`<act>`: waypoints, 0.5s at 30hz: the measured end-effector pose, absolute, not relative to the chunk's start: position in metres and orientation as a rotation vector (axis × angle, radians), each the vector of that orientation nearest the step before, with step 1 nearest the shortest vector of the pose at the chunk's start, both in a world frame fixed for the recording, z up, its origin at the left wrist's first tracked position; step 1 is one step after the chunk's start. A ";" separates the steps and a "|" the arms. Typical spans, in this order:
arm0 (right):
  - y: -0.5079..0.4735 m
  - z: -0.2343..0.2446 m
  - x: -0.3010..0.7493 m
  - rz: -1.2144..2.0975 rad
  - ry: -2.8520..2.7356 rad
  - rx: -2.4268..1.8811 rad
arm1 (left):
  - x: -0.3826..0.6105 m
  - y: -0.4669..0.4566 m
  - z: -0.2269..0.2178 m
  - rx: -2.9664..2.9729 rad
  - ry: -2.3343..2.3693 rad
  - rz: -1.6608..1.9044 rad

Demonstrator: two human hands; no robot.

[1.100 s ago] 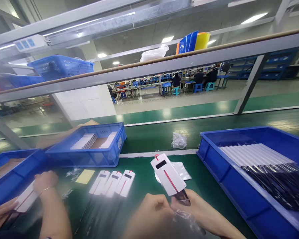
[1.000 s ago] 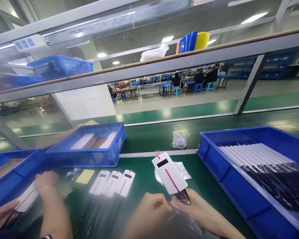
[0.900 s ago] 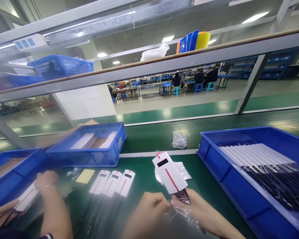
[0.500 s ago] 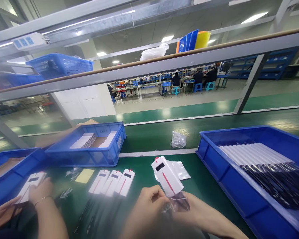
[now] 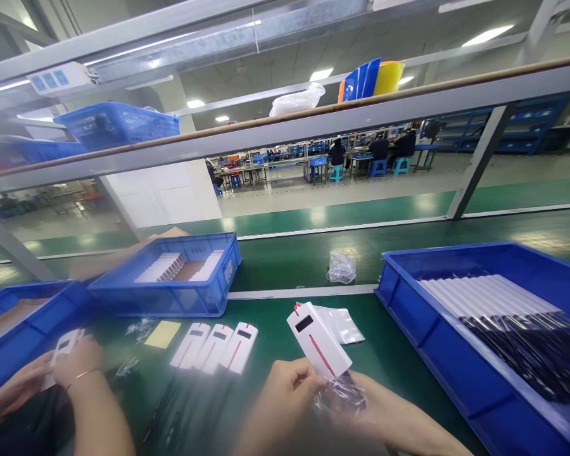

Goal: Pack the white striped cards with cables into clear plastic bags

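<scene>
Low centre of the head view: white power bank [image 5: 318, 339] held up off the green desk [image 5: 285, 323], gripped at its near end. Left hand [image 5: 285, 396] closed, thumb and fingers pinched at that lower edge. Right hand [image 5: 384, 415] below and right of it, curled round a crumpled clear plastic bag [image 5: 344, 396]; exact finger closure blurred, cannot tell beyond a loose grip on the film. Long axis of the power bank slanted, near end toward the hands, far end with dark window and red tab up and left, away from the body. Red stripe along that axis. Bag mouth touching or just under the near end; which, cannot tell. Left hand the nearer of the two to the casing.

Same view, surroundings: flat clear pouch [image 5: 344, 324] on the desk just beyond the power bank. Three more white units [image 5: 216, 347] side by side, to the left. Large blue bin [image 5: 408, 316] at right, well apart. At far left, a co-worker's hands [image 5: 76, 367] on another white unit, kept separate from the above
</scene>
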State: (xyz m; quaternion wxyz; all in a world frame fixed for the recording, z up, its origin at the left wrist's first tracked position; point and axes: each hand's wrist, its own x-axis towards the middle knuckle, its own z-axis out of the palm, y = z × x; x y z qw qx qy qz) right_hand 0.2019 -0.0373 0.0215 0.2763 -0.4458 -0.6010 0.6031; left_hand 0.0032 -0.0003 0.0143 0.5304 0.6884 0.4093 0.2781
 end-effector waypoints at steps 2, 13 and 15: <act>-0.037 0.023 0.203 1.583 -1.604 -1.241 | 0.002 0.000 0.014 1.660 0.996 0.647; -0.038 0.032 0.198 1.533 -1.537 -1.296 | 0.000 0.000 0.022 1.672 1.075 0.626; -0.039 0.034 0.197 1.542 -1.546 -1.301 | 0.001 0.000 0.022 1.645 1.063 0.645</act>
